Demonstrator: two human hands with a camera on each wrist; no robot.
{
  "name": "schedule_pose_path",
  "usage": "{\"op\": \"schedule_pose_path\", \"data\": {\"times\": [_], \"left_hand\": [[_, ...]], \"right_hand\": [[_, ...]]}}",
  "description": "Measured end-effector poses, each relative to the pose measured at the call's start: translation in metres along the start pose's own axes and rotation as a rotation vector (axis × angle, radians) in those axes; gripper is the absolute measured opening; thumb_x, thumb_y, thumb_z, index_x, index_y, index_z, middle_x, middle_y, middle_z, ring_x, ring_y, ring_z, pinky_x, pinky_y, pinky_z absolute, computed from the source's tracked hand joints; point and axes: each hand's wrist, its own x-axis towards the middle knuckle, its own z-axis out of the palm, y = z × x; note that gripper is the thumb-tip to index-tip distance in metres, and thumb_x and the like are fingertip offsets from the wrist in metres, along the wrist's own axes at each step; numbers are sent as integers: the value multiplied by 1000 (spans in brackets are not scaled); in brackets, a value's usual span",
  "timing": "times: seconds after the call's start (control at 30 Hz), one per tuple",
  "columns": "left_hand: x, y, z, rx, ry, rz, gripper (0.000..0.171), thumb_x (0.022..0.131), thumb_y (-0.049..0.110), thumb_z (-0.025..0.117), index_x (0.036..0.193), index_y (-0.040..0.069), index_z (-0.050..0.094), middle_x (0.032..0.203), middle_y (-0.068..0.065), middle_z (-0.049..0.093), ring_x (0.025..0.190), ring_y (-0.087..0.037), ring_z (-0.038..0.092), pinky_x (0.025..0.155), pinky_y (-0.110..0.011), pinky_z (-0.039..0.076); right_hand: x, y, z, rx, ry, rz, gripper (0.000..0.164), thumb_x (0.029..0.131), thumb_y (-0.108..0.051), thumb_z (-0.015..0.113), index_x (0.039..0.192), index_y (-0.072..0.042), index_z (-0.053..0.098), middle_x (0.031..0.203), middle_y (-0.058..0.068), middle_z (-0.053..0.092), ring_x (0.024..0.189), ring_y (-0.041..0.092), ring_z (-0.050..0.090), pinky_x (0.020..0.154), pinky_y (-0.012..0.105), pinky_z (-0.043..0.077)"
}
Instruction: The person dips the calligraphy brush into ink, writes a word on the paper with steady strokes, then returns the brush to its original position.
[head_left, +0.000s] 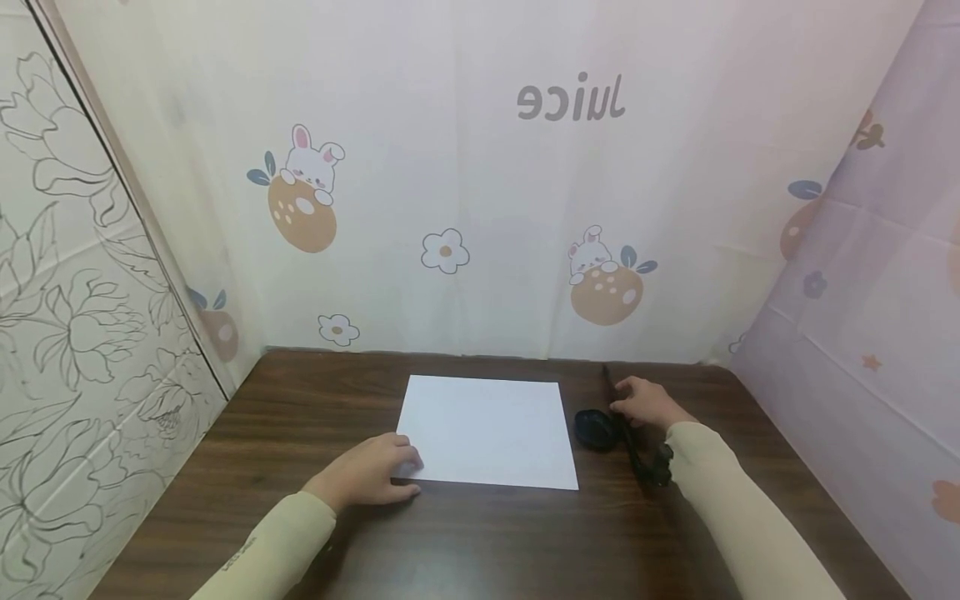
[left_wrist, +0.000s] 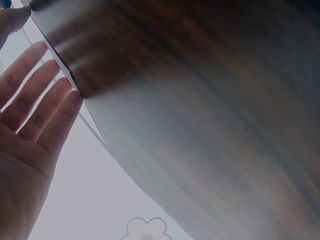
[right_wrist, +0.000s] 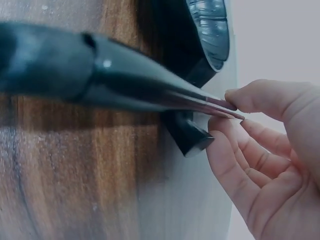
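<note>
A white sheet of paper [head_left: 487, 433] lies flat on the dark wooden table. At its near left corner my left hand [head_left: 363, 475] rests, fingers on the paper's edge and thumb on the wood; the left wrist view shows the fingers nearly straight. On the right, my right hand [right_wrist: 270, 155] pinches the thin far end of a dark, tapered brush-like stick [right_wrist: 135, 75] between thumb and fingers. A round black dish [head_left: 596, 430] stands between paper and stick. Below the stick, a stubby black cylinder [right_wrist: 187, 135] shows in the right wrist view; its kind is unclear.
The wooden table [head_left: 480, 542] meets a printed curtain [head_left: 450, 167] at its back edge. Another curtain [head_left: 870, 333] hangs along the right side. On the left stands a floral panel [head_left: 82, 317]. A bulky black piece [head_left: 654, 471] sits beside the right sleeve.
</note>
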Motion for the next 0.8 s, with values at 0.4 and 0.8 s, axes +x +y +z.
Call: {"op": "schedule_pose_path", "data": {"times": [0.4, 0.8], "left_hand": [[0, 1, 0, 1, -3, 7, 26, 85, 33, 78, 101, 14, 72, 92, 6, 62, 81, -6, 53, 77, -29, 51], [0, 2, -1, -3, 0, 8, 26, 86, 33, 78, 101, 14, 72, 93, 6, 62, 84, -7, 55, 79, -31, 51]], "right_hand": [[-5, -2, -14, 31, 45, -28, 54, 97, -21, 64, 137, 10, 46, 94, 15, 67, 73, 23, 67, 72, 45, 55], [-21, -30, -35, 122, 118, -89, 55, 101, -24, 60, 143, 6, 41, 106, 20, 65, 80, 24, 69, 81, 49, 55]]}}
